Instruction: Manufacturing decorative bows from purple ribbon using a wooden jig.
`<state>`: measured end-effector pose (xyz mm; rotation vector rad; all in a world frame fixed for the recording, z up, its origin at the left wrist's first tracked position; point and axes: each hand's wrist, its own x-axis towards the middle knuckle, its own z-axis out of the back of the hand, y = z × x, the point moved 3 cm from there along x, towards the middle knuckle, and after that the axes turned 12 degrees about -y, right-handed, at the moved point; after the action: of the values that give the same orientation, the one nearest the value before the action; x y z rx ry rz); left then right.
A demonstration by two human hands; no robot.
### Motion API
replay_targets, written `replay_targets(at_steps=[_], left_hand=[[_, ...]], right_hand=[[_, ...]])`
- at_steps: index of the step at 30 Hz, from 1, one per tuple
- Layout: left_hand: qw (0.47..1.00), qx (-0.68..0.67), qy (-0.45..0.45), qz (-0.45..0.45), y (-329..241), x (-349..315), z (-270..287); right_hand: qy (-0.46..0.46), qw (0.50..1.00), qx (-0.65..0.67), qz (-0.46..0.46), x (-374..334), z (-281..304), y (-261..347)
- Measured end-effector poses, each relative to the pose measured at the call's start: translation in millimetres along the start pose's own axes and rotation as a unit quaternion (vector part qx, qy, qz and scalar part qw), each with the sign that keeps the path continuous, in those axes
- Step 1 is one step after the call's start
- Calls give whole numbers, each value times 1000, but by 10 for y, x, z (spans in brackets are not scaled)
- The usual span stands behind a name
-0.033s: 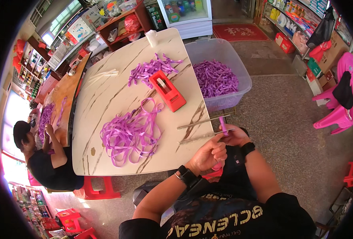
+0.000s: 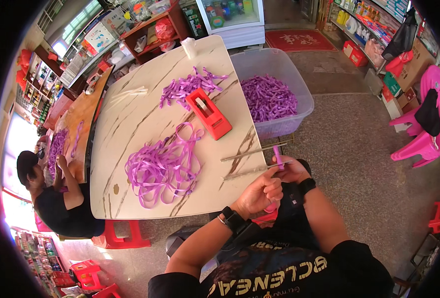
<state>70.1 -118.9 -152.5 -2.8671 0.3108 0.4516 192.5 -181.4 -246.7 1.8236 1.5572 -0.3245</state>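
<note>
My right hand [image 2: 293, 171] pinches a short purple ribbon strip [image 2: 277, 155] that stands upright just off the table's near right edge. Touching it, my left hand [image 2: 259, 193] is curled around a small pink object [image 2: 270, 208]; what this object is cannot be made out. Two thin sticks [image 2: 254, 151] lie across the table edge beside my hands. On the white marble table [image 2: 130, 119] lie a tangle of long purple ribbon [image 2: 163, 166], a red tape dispenser [image 2: 210, 113] and a pile of cut purple pieces [image 2: 187, 87].
A clear plastic bin [image 2: 292, 67] holding purple ribbon pieces stands against the table's right side. Another person [image 2: 56, 198] sits at the left with purple ribbon on a wooden table [image 2: 78, 116]. Red stools [image 2: 120, 238], pink chairs [image 2: 423, 124] and shop shelves surround us.
</note>
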Motion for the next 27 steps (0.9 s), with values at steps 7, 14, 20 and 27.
replay_targets(at_steps=[7, 14, 20, 27], left_hand=[[1000, 9, 3, 3, 3, 1, -12], [1000, -3, 14, 8, 17, 27, -13], [1000, 9, 3, 0, 11, 2, -10], [1000, 3, 14, 7, 2, 18, 2]], right_hand=[[259, 962, 89, 16, 249, -83, -153], [147, 986, 52, 52, 389, 23, -292], [-16, 992, -99, 79, -223, -251, 132], [-299, 600, -579, 465, -891, -727, 485]])
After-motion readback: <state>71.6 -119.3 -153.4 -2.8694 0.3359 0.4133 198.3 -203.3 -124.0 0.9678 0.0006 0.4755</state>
